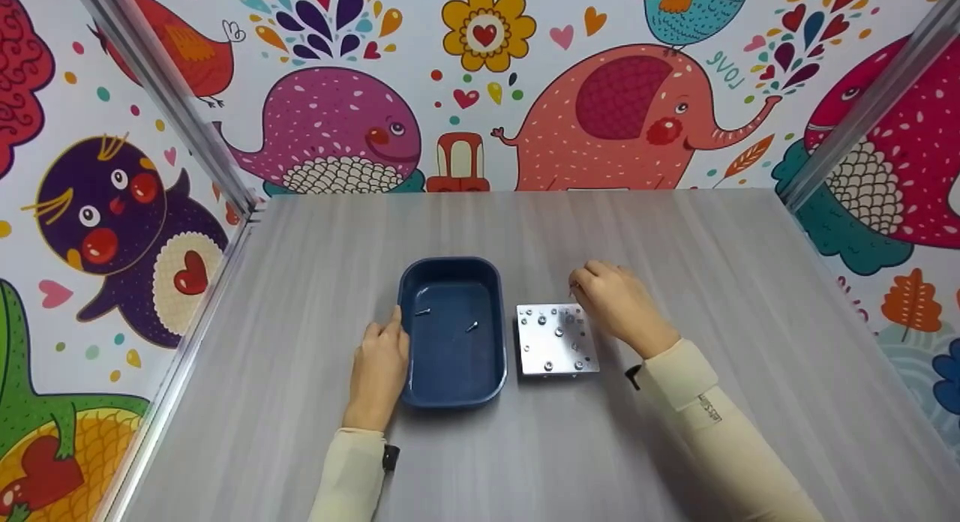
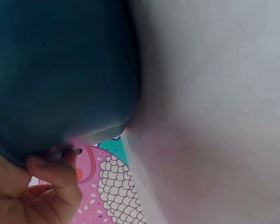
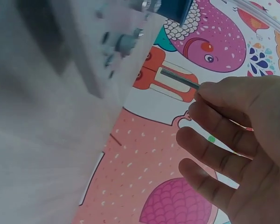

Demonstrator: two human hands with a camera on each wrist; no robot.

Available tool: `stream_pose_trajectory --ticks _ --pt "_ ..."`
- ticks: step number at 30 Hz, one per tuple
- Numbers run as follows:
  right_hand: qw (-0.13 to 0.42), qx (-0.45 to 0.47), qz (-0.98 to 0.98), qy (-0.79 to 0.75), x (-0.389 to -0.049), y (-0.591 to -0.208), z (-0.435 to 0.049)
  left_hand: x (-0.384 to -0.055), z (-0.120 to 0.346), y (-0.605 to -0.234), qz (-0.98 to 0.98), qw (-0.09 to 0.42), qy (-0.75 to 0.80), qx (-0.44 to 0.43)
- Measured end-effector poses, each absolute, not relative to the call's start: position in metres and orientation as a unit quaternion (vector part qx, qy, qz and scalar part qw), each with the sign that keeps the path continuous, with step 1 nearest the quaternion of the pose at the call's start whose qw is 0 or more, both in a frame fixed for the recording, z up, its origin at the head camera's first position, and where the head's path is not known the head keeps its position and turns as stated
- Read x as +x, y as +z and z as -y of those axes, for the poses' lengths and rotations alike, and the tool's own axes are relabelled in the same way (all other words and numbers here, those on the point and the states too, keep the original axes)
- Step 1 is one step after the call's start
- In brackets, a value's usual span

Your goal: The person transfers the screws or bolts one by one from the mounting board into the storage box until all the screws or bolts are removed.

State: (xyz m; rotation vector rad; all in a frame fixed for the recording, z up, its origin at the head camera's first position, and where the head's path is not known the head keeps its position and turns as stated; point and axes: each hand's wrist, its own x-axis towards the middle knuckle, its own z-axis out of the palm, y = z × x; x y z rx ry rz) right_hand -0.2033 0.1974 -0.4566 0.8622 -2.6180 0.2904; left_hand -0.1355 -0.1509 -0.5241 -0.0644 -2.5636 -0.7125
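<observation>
A dark blue plastic bin (image 1: pixel 450 372) stands on the table, with two small screws (image 1: pixel 472 327) lying apart on its floor. My left hand (image 1: pixel 379 364) holds the bin by its left side, fingers bent at the rim (image 2: pixel 18 156) in the left wrist view. To the bin's right is a square metal plate (image 1: pixel 541 349) with several bolts and holes in its top. Over the plate's far right corner, my right hand (image 1: pixel 619 301) pinches a thin threaded screw (image 3: pixel 179 78) between thumb and index finger. Its other fingers are spread, and the screw's shaft points away from the fingertips.
The grey wood-grain table (image 1: pixel 315 282) carries the bin and the plate. Printed cartoon panels (image 1: pixel 337 124) enclose the back and both sides. Metal rails (image 1: pixel 180 109) run along the panel corners and the left table edge.
</observation>
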Motion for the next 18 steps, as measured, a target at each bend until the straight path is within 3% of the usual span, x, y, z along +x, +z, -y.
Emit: stream_pose_trajectory --ticks 6,13,18 --pt "0.167 0.314 0.929 0.098 -0.216 -0.448 -0.172 -0.137 0.150 -0.526 0.933 0.252 -0.255 -0.030" --pt "0.188 0.348 0.914 0.090 -0.235 -0.434 -0.126 -0.136 0.150 -0.524 0.934 0.243 -0.263 -0.019" --pt "0.164 0.362 0.912 0.105 -0.245 -0.425 -0.091 -0.136 0.149 -0.523 0.935 0.234 -0.265 -0.013"
